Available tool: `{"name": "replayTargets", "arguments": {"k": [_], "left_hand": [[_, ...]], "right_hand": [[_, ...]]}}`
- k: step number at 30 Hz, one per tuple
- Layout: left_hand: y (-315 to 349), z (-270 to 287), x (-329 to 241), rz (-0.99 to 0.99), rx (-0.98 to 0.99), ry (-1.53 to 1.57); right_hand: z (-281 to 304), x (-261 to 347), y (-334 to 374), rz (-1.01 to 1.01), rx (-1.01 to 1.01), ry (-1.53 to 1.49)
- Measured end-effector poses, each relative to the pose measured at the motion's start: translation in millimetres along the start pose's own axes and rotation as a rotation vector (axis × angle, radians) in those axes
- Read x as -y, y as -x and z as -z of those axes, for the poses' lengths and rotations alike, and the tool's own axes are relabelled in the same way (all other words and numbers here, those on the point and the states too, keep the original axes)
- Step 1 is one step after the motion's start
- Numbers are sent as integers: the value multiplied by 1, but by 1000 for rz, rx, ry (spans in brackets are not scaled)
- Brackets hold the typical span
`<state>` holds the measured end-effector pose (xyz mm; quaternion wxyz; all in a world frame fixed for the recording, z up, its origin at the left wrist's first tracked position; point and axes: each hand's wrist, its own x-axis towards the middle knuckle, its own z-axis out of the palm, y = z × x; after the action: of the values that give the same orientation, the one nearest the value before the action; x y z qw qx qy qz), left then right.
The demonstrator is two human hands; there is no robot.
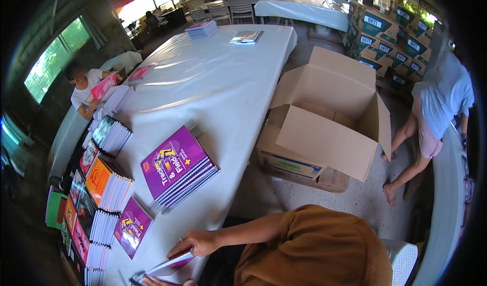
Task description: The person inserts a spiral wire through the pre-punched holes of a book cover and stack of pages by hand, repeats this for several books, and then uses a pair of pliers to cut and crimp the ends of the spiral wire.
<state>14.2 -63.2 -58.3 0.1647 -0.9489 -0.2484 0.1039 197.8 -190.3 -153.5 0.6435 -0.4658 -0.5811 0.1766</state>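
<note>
Two hands on one spiral book [175, 264], right down at the near end of the long white worktop [228, 98]. Right hand [200, 242] over the book's upper edge, fingers bent and pinching it, forearm in from the right. Left hand [165, 282] low at the bottom side, partly cut off by the rim of the view; cannot tell whether pinching or merely resting there. Tight quarters to the left: a single purple book [133, 227] flat nearby, then crowded book stacks [107, 184] all along the worktop's left edge. Farther up, a thick purple pile [165, 166], coils poking out at both ends, just beside the single book. Past that, plenty of open room, a broad shiny stretch up to a pale stack [202, 29] and a smaller stack [246, 38] near the far edge. Over the right edge, a drop to grey floor [373, 194], and close alongside, a big cardboard box [324, 133], flaps spread wide, one toward the worktop. More open floor between box and brown sleeve [317, 245].
</note>
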Motion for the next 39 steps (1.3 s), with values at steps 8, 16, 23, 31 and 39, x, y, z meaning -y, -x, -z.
{"name": "replayTargets", "arguments": {"k": [8,16,23,31,39], "left_hand": [[-21,-138,37,444,-416,-408],[8,20,67,25,-478,418],[-3,-3,73,-113,-500,764],[-20,10,88,-139,-81,1198],[-16,11,82,-229,-377,1069]], "right_hand": [[-27,-4,3,178,10,8],[-9,9,7,32,-21,-60],[11,6,-8,-277,-19,-105],[14,8,-8,-174,-123,-65],[11,10,-5,-228,-98,-71]]}}
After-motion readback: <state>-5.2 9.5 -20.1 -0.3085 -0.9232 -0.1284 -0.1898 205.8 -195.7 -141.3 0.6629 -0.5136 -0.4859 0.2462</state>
